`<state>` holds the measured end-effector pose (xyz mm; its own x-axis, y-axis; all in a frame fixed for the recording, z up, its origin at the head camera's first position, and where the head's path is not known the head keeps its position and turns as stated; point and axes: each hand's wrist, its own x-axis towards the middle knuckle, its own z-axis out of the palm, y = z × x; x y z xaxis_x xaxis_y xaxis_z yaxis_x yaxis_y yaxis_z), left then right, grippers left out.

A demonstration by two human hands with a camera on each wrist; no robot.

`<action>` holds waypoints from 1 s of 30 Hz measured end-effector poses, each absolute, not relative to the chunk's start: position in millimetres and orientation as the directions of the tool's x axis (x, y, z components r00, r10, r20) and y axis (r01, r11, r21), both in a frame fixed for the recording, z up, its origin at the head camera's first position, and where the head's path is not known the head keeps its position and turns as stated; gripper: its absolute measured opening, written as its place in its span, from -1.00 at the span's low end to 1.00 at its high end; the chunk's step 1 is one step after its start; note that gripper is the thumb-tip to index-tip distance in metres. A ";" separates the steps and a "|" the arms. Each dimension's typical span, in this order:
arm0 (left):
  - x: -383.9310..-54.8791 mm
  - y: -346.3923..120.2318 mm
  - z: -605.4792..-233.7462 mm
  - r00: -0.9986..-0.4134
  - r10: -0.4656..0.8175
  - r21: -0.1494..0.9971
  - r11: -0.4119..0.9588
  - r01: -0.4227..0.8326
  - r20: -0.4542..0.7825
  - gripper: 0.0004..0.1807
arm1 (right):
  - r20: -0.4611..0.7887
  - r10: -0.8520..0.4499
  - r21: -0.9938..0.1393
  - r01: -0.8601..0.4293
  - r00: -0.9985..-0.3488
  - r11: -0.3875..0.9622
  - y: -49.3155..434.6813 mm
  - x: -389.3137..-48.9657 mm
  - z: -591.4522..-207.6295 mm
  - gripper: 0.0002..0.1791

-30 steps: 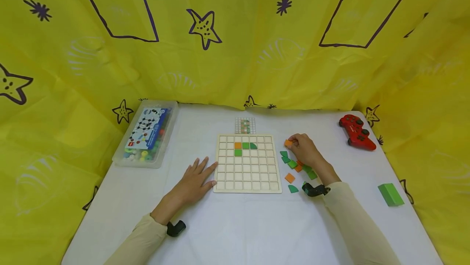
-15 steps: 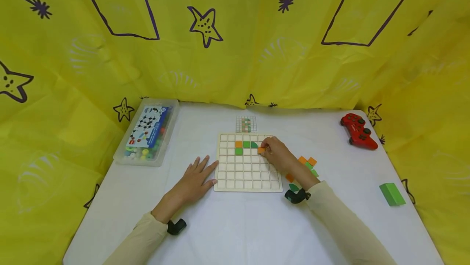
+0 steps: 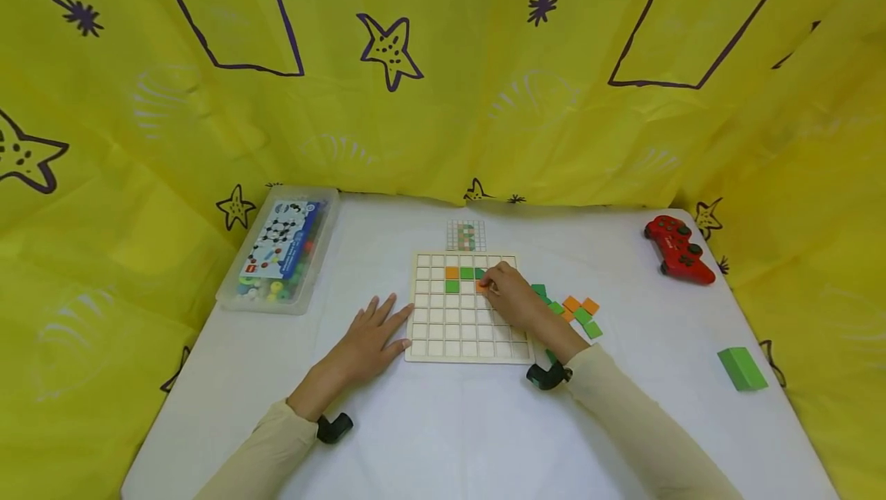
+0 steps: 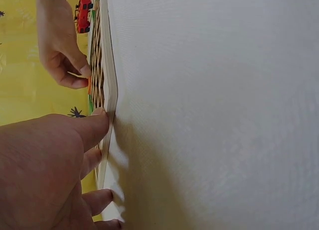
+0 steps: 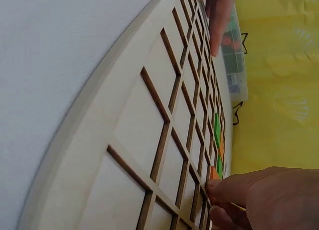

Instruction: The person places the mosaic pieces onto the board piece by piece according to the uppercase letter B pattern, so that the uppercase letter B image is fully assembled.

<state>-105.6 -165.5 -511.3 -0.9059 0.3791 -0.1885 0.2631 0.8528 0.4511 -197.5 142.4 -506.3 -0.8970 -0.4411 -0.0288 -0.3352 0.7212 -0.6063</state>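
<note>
A person's right grip [image 3: 511,296], thumb and fingers together, pinches an orange square tile [image 5: 214,174] at a cell right of centre on a wooden grid board [image 3: 450,335], on the near side of a dark green tile [image 3: 480,273]. Whether the piece is seated cannot be made out. Thin and small, it looks light, stiff and hard to break, though its smooth face may slip under a fingertip; opposite edges look the surest hold.

The left grip [image 3: 365,342], fingers spread apart and holding nothing, rests on the white surface [image 3: 443,423], touching the board's left border. The board, probably rigid and light enough to slide, is best steadied there.

Two green square tiles [image 3: 467,273] and a second orange tile [image 3: 451,273] sit in cells to the left. Loose tiles [image 3: 584,315] lie to the right, a printed grid card [image 3: 466,235] just beyond the far edge. Farther out: a plastic box [image 3: 280,246] at left, a red game controller [image 3: 679,249] at far right.
</note>
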 end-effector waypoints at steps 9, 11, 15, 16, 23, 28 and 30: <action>-104.8 -164.0 -511.9 -0.908 0.374 0.458 0.851 0.256 -0.186 -0.30 | -0.038 -0.408 -0.603 -0.305 -0.912 0.737 153.3 -193.1 -500.0 -0.76; -104.6 -164.1 -511.6 -0.908 0.373 0.461 0.850 0.254 -0.188 -0.30 | -0.049 -0.396 -0.606 -0.288 -0.917 0.741 161.9 -193.6 -496.6 -0.74; -104.5 -164.0 -512.8 -0.909 0.373 0.458 0.851 0.256 -0.186 -0.31 | -0.085 -0.351 -0.616 -0.228 -0.932 0.754 188.2 -193.8 -487.8 -0.66; -104.6 -163.9 -513.3 -0.909 0.373 0.458 0.851 0.257 -0.183 -0.31 | -0.089 -0.337 -0.618 -0.213 -0.937 0.757 196.5 -194.1 -486.5 -0.65; -105.1 -163.2 -513.3 -0.908 0.377 0.451 0.852 0.264 -0.181 -0.31 | -0.200 -0.224 -0.598 -0.062 -0.954 0.799 261.7 -192.0 -478.7 -0.58; -104.9 -163.1 -511.4 -0.908 0.376 0.450 0.854 0.262 -0.186 -0.30 | -0.297 -0.207 -0.567 -0.002 -0.932 0.823 303.1 -184.4 -475.4 -0.57; -104.9 -163.3 -510.9 -0.908 0.375 0.453 0.853 0.259 -0.187 -0.30 | -0.316 -0.208 -0.566 0.008 -0.926 0.825 313.5 -180.8 -476.1 -0.60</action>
